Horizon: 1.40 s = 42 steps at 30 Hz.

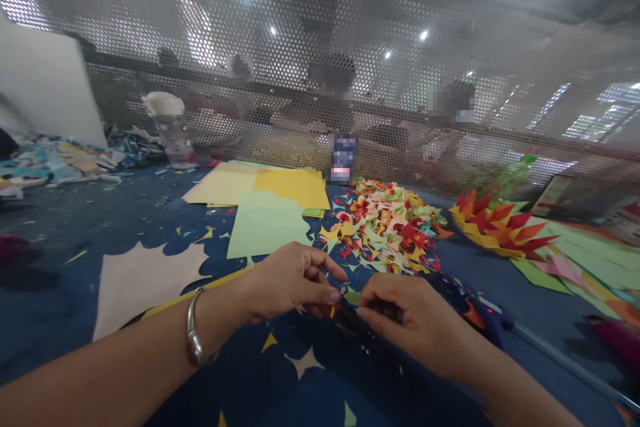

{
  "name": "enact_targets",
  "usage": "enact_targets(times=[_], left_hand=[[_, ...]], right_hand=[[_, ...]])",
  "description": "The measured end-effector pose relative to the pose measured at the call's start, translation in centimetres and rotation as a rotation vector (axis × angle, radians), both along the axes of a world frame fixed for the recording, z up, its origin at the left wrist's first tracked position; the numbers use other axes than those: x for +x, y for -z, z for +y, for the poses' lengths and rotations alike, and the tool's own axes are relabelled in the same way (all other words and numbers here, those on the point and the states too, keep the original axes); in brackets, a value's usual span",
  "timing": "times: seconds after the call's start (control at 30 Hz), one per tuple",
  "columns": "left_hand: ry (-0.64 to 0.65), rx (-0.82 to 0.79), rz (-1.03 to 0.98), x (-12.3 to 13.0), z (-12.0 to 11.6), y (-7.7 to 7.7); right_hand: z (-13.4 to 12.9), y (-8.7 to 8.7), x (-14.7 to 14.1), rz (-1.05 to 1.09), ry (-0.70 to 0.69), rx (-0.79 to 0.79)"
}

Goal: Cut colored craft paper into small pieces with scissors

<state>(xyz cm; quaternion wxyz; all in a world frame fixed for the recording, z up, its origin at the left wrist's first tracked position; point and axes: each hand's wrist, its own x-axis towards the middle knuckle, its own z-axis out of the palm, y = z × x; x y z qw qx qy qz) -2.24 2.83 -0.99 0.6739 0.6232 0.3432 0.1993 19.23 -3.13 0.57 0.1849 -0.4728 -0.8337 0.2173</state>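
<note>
My left hand (300, 280), a silver bangle on its wrist, is closed with thumb and fingertips pinched together. Something small is at its fingertips, too small and blurred to name. Just to the right, my right hand (405, 313) has its fingers curled and pressed together; what they hold is hidden. A small green paper piece (352, 297) shows in the narrow gap between the two hands. Behind them lies a heap of small paper cut-outs (395, 220) in red, orange, yellow, green and pink. A dark blue glue gun (493, 313) with a lit red dot lies beside my right hand.
Green and yellow paper sheets (270, 223) lie left of the heap; a scallop-edged pale sheet (145, 280) is near my left arm. A layered paper flower (500, 227) stands right. A phone (343, 159) and a lidded cup (170, 130) stand before a perforated metal screen (280, 47).
</note>
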Motion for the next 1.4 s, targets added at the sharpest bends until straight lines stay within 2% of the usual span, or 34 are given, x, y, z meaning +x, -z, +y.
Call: enact_targets(times=[0.23, 0.5, 1.0, 1.4], left_hand=[[-0.028, -0.028, -0.009, 0.14, 0.00, 0.38], [-0.043, 0.049, 0.012, 0.14, -0.02, 0.22], [-0.052, 0.139, -0.012, 0.23, 0.01, 0.30], [-0.046, 0.132, -0.078, -0.14, 0.44, 0.29]], right_hand=[[-0.08, 0.25, -0.11, -0.004, 0.025, -0.012], [-0.06, 0.24, -0.20, 0.010, 0.032, -0.052], [-0.11, 0.13, -0.29, -0.020, 0.034, 0.031], [-0.14, 0.21, -0.20, -0.052, 0.041, 0.036]])
